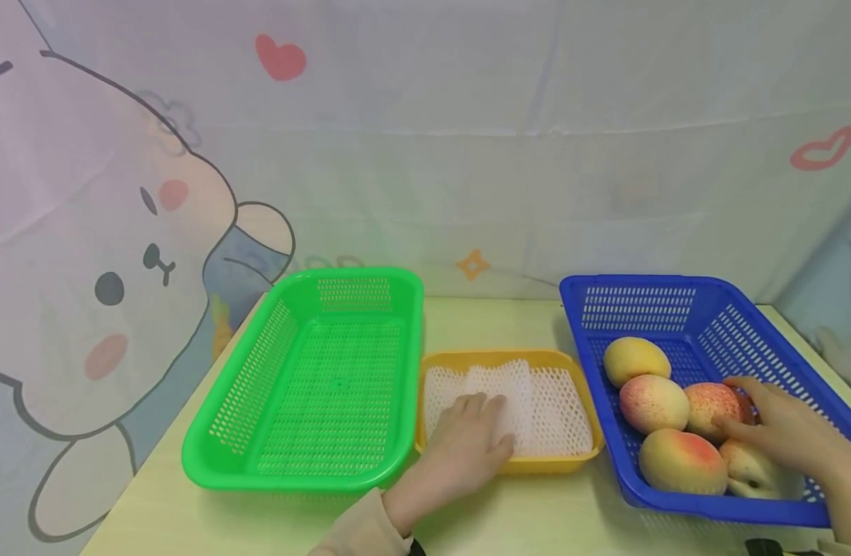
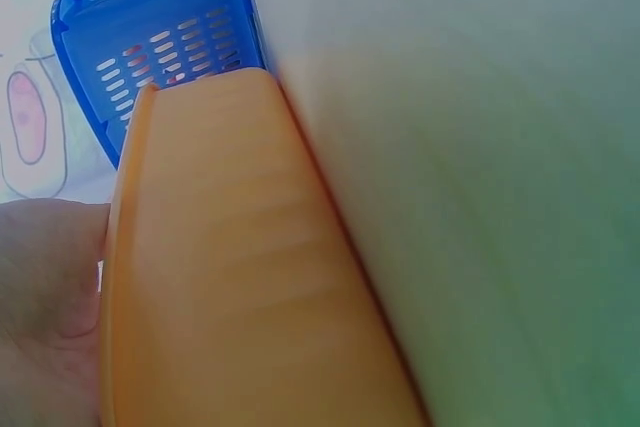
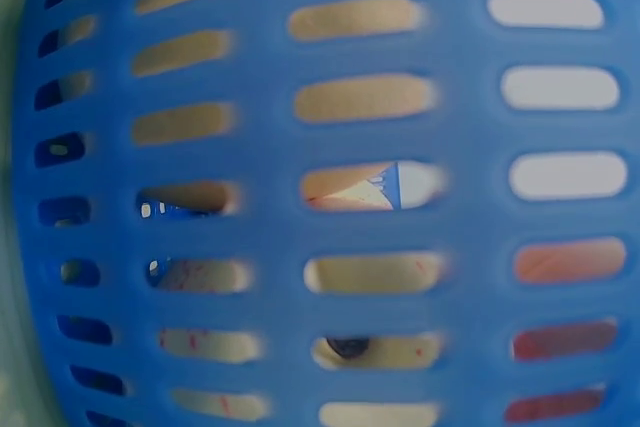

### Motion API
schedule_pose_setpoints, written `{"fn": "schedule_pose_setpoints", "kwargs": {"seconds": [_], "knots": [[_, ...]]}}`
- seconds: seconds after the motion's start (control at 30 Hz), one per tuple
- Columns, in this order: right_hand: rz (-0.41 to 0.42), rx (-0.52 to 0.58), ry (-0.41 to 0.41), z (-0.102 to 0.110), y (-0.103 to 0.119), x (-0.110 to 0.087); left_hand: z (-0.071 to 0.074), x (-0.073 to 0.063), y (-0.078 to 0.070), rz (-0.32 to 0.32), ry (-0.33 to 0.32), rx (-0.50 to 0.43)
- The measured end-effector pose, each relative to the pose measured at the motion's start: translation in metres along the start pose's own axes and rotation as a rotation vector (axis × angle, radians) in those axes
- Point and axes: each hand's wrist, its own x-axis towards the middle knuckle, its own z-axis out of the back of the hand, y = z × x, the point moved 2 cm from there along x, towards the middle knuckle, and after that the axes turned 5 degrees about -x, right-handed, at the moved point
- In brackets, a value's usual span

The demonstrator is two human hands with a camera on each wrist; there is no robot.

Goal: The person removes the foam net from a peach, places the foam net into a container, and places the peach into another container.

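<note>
My left hand (image 1: 463, 440) rests in the yellow basket (image 1: 550, 465), its fingers touching the white foam net sleeves (image 1: 554, 409) that lie there. In the left wrist view, part of that hand (image 2: 50, 307) shows beside the basket's outer wall (image 2: 230, 247). Over in the blue basket (image 1: 696, 506), my right hand (image 1: 780, 421) grips a red peach (image 1: 745, 407), thumb and fingers on either side of it. Several other peaches (image 1: 683, 462) in yellow, pink and red lie around it. The blue basket's slotted wall (image 3: 270, 177) hides the right fingers in the right wrist view.
A green basket (image 1: 335, 386) with slotted sides stands on the left of the pale table (image 1: 488, 324). The yellow basket sits between the green and blue ones. Behind them hangs a printed cloth (image 1: 425, 154). A dark object (image 1: 762, 547) shows at the lower right edge.
</note>
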Motion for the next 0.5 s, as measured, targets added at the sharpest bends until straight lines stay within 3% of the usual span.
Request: {"fn": "schedule_pose_setpoints", "kwargs": {"seconds": [0.27,0.5], "knots": [[-0.006,-0.035,-0.01,0.0,-0.005,0.0,0.002,-0.002,-0.004,0.004,-0.028,0.008],[-0.076,-0.072,0.039,0.001,-0.011,0.0,0.007,-0.006,-0.009,-0.008,-0.045,0.038]]}}
